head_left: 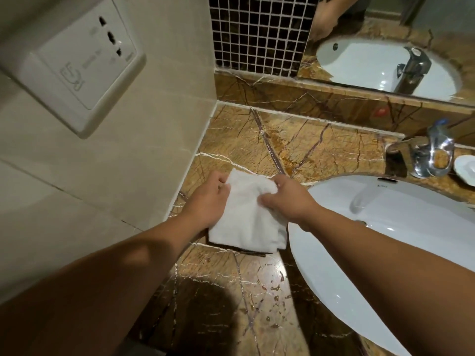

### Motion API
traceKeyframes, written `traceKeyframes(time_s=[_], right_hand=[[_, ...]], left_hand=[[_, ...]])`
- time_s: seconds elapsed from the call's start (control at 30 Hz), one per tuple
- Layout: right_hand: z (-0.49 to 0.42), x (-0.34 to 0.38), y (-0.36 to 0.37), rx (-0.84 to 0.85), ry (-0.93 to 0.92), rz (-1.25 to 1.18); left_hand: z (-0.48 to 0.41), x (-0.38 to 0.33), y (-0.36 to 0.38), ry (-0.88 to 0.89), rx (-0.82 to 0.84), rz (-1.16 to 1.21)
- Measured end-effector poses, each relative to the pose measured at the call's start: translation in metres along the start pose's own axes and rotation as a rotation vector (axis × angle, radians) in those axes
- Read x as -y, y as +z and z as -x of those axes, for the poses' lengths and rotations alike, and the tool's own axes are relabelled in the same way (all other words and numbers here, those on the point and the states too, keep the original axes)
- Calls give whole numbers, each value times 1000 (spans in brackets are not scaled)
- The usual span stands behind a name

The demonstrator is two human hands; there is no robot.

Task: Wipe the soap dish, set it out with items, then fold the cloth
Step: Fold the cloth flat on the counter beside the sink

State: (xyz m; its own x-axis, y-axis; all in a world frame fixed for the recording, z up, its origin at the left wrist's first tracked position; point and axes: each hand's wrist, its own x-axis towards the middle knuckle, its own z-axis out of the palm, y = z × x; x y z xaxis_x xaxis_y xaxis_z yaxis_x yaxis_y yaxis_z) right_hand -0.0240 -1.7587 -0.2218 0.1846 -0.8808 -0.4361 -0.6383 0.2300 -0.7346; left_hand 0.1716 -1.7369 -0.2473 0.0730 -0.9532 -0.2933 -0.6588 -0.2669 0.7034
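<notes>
The person's two forearms enter from the lower edge, nearest the camera, and converge on the cloth (246,214). The left hand (208,199) sits at the cloth's left edge; its fingers are closed, pinching the upper-left corner of the fabric, with the remaining cloth lying to the right of and below those fingertips. The cloth is white, already doubled into a rough rectangle, and appears to rest on the marble counter (257,291), between the wall and the sink basin (385,240); whether its far end is lifted clear of the counter cannot be determined. Its long axis runs from the far end at the fingers back toward the person, tilted slightly rightward. The right hand (288,199) grips the upper-right portion; its fingers are curled shut on a bunched section of fabric, with the cloth lying to the left of and beneath them. Both hands are equally near, one per side, so the next fold would probably bring the held far edge down the long axis toward the near free edge. The near-right corner touches or slightly overlaps the basin rim. Further right, beyond the faucet (424,155), a white soap dish (466,169) sits on the counter, well apart from both hands and partly cut by the frame edge; its contents cannot be seen.
</notes>
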Motion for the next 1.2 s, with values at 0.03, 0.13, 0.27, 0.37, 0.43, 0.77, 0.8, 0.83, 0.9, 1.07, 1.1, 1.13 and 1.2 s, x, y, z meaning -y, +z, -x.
traceKeyframes(time_s=[0.03,0.13,0.27,0.37,0.43,0.77,0.8,0.83,0.9,1.07,1.1,1.13,1.2], right_hand=[[0,-2,1,-44,5,123],[2,-10,8,-40,73,157],[0,-18,10,-65,93,108],[-2,-17,11,-102,-8,82],[-2,-16,14,-162,-16,22],[5,-9,27,-46,111,-33],[5,-11,28,-44,116,-12],[5,-13,29,-37,135,31],[10,-16,29,-31,181,197],[22,-17,30,-256,-155,522],[24,-18,31,-225,-245,586],[25,-20,32,-147,-289,654],[27,-22,35,22,-255,724]], left_hand=[[-1,1,1,-17,22,-39],[1,5,1,-66,113,-200],[9,0,6,-66,183,-255],[11,-5,6,-40,147,-269],[12,-7,3,-40,94,-293],[15,-2,4,-71,181,-335],[15,-2,3,-68,191,-347],[15,-1,2,-74,202,-364],[17,0,-1,-98,204,-423],[23,-3,8,240,-23,-567],[25,-4,12,319,-3,-586],[27,-4,16,368,54,-617],[30,-1,22,375,190,-710]])
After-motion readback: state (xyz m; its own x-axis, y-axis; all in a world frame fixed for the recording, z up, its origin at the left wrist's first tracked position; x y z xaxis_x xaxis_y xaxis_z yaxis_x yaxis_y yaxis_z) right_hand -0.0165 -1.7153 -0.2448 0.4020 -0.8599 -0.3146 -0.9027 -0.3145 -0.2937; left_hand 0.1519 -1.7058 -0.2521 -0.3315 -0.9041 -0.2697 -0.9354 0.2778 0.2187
